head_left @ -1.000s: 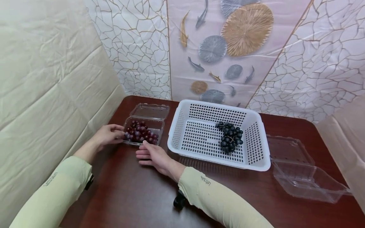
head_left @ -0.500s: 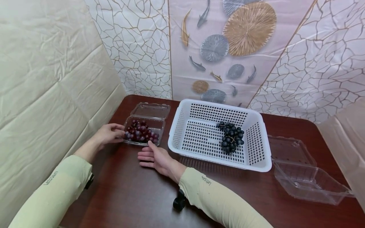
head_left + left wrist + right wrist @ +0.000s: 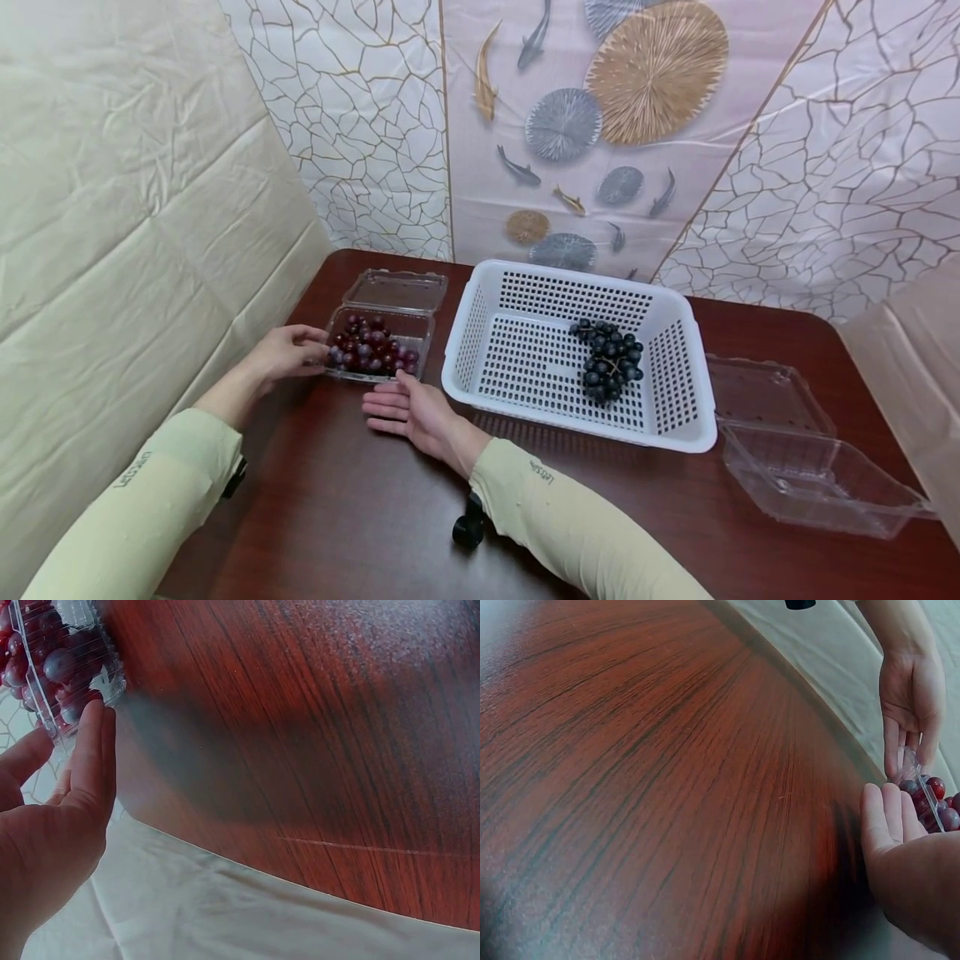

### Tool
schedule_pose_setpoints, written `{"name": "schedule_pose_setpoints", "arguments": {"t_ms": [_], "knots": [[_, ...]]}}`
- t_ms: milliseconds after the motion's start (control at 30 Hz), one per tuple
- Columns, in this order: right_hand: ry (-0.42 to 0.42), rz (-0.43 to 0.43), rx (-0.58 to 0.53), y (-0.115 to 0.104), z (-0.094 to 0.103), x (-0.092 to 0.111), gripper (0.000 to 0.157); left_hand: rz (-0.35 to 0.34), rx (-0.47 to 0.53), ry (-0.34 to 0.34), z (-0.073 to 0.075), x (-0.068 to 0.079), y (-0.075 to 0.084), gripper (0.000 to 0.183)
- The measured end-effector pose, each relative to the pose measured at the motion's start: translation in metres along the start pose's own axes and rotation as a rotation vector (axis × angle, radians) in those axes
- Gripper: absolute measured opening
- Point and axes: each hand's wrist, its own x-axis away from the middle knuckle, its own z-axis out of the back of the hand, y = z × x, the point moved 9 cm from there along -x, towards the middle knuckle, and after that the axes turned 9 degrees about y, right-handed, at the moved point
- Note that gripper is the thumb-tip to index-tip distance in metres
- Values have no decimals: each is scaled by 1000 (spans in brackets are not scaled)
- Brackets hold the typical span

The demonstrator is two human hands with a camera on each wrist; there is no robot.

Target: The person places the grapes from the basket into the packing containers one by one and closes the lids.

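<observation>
In the head view, deep red grapes (image 3: 375, 346) lie in a clear plastic clamshell box (image 3: 375, 378), its lid tipped back. My left hand (image 3: 283, 354) is at the box's near left corner. The left wrist view puts its thumb right at the rim and its fairly straight fingers (image 3: 88, 754) along the outer wall. Just in front of the box, my right hand (image 3: 420, 417) is palm up, thumb tip at the near edge and fingers extended to the left. Nothing lies in its palm. Part of the box's left side is hidden by my left hand.
A white perforated basket (image 3: 506, 367) stands right of the box, with a bunch of black grapes (image 3: 609, 360) inside. Further right, a second clear clamshell box (image 3: 821, 479) lies with its lid open. Fabric walls border the brown table (image 3: 330, 517) at the left, back and right.
My right hand has shifted very slightly to the right along the box's front edge. The left hand, the grapes and both boxes stay put; the view itself moves a little.
</observation>
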Motion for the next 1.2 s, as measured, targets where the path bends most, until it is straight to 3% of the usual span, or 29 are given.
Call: {"name": "schedule_pose_setpoints", "arguments": {"t_ms": [200,533,700,1200], "knots": [[-9,-12,-33,0,-2,-1,55,-3,-35,3,1,-1,2,53],[-23,-3,-28,-2,-1,-1,55,-141,-395,75,-3,-5,25,93],[-41,-12,-20,-3,-2,-1,55,-159,-509,115,-10,-11,29,103],[-54,-5,-17,-3,-4,-1,55,-162,-533,167,-21,-24,37,111]]}}
